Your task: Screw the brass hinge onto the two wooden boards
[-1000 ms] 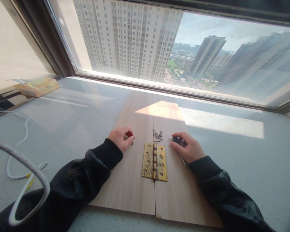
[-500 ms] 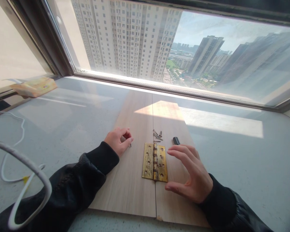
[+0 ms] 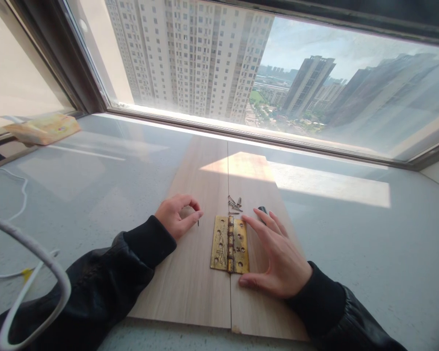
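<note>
A worn brass hinge (image 3: 220,243) lies open and flat across the seam between two pale wooden boards (image 3: 183,292). My right hand (image 3: 278,258) is spread at the hinge's right side, forefinger at its upper corner and thumb by its lower one; I cannot tell whether they touch it. To the left of the hinge, my left hand (image 3: 177,214) pinches a thin dark piece, probably a screw (image 3: 198,223), with only its tip showing. Several loose screws (image 3: 235,204) lie just beyond the hinge. A short black cylinder (image 3: 262,209) is partly hidden behind my right fingers.
The boards rest on a speckled pale windowsill (image 3: 336,234) before a window with tall buildings outside. A white cable (image 3: 40,248) loops at the left, near my left sleeve. A yellowish soft packet (image 3: 46,129) sits in the far left corner.
My right hand has moved left and closer to the hinge, its fingers now partly covering the black cylinder. My left hand keeps its pinch. The view has shifted slightly.
</note>
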